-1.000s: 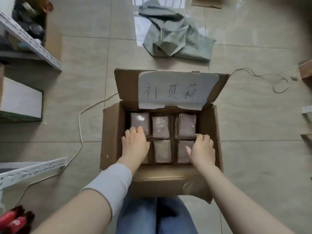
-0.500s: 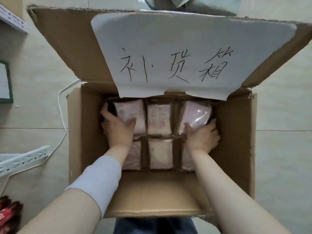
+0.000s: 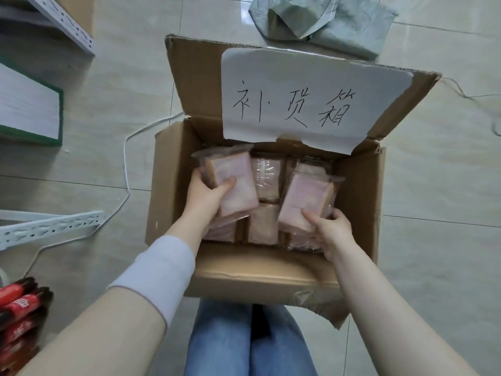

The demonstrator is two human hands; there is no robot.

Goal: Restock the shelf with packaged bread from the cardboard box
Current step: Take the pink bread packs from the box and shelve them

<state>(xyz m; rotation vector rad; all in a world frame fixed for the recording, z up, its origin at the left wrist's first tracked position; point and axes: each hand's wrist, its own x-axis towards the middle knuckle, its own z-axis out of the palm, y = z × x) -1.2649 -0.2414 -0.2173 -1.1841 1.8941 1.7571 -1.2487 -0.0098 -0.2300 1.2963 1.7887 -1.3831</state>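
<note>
The left hand (image 3: 207, 198) grips the left bread pack (image 3: 235, 183), the right hand (image 3: 332, 230) grips the right bread pack (image 3: 305, 202), both half out of the cardboard box (image 3: 355, 213). Probably soft, light, slippery; hold the sides gently.

We read 3 handwritten black characters, 补货箱, on the white paper sheet (image 3: 311, 99) stuck to the raised far flap of the cardboard box (image 3: 173, 185). White print on the red packets (image 3: 19, 305), at the near-left edge of the floor (image 3: 433, 240), is too blurred for us to read.
</note>
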